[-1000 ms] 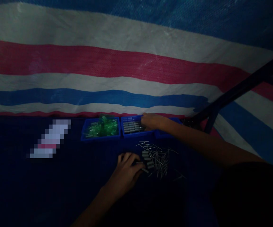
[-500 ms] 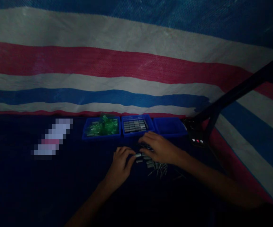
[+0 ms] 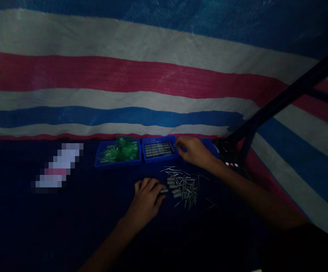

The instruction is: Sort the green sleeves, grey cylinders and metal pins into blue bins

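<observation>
In the lower middle of the frame, the left hand (image 3: 148, 194) rests low over the dark tabletop (image 3: 67, 226), its fingers curled and closed on a small metal cylinder (image 3: 164, 191) whose end pokes out past the fingertips. The right hand (image 3: 193, 151), right of centre, hovers at the right edge of the middle blue bin (image 3: 158, 160), with thumb and fingers bent towards each other; it is too dark to tell whether anything is between them.

As for progress, the middle bin has rows of metal cylinders (image 3: 159, 149) lying side by side, so a good share seems to be in place. A few loose cylinders (image 3: 171, 181) lie just right of the left hand, beside a jumbled heap of thin metal rods (image 3: 190, 190). These loose pieces, and the one in the left hand, appear to be what is left outside the bin.

Left of the middle bin, the left blue bin (image 3: 118, 164) holds crumpled green plastic (image 3: 126, 150). The right blue bin (image 3: 210, 144) is partly hidden behind the right hand, so its contents cannot be judged. Beyond it, right of centre, lies a phone (image 3: 232, 164).
</observation>
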The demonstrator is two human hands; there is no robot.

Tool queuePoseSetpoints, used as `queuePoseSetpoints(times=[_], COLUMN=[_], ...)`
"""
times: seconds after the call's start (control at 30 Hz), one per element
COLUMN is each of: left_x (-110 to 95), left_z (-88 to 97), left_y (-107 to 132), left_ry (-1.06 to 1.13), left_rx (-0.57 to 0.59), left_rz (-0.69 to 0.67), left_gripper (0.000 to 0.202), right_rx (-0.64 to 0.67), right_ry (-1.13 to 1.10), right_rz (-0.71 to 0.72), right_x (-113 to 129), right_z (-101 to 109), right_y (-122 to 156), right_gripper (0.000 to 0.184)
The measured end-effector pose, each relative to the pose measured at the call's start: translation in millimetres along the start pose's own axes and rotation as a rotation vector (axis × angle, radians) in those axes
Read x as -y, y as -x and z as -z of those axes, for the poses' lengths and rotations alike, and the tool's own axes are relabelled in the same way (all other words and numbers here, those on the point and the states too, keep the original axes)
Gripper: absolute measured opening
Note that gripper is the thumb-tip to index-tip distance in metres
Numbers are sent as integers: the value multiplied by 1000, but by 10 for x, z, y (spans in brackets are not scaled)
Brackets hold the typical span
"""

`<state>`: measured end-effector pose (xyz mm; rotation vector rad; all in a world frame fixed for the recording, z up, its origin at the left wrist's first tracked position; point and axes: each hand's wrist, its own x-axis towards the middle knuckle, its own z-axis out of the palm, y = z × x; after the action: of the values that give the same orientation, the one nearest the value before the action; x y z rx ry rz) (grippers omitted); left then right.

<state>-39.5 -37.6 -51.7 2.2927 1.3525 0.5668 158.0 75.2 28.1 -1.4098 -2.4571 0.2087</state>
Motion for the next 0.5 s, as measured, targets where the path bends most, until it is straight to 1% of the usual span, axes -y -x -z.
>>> queuePoseSetpoints(times=[0.1, 0.2, 0.27, 0.37, 0.5], left_x=[16, 29, 34, 36, 30], left_z=[-22, -18, -10, -2, 3], left_y=[3, 0, -1, -3, -9], left_ry=[-18, -12, -5, 7, 17], left_rx=[7, -2, -5, 1, 9], left_rz=[-4, 10, 16, 25, 32], left_gripper=[14, 13, 12, 13, 12], right_rx=[206, 321, 351, 362, 366], right_ry=[143, 256, 294, 353, 391], right_rz=[34, 78, 75, 65, 64], right_x=[-167, -208, -184, -130, -101], right_z=[5, -47, -79, -113, -156], right_y=[-242, -388, -433, -454, -471], right_gripper=[18, 13, 9, 4, 6])
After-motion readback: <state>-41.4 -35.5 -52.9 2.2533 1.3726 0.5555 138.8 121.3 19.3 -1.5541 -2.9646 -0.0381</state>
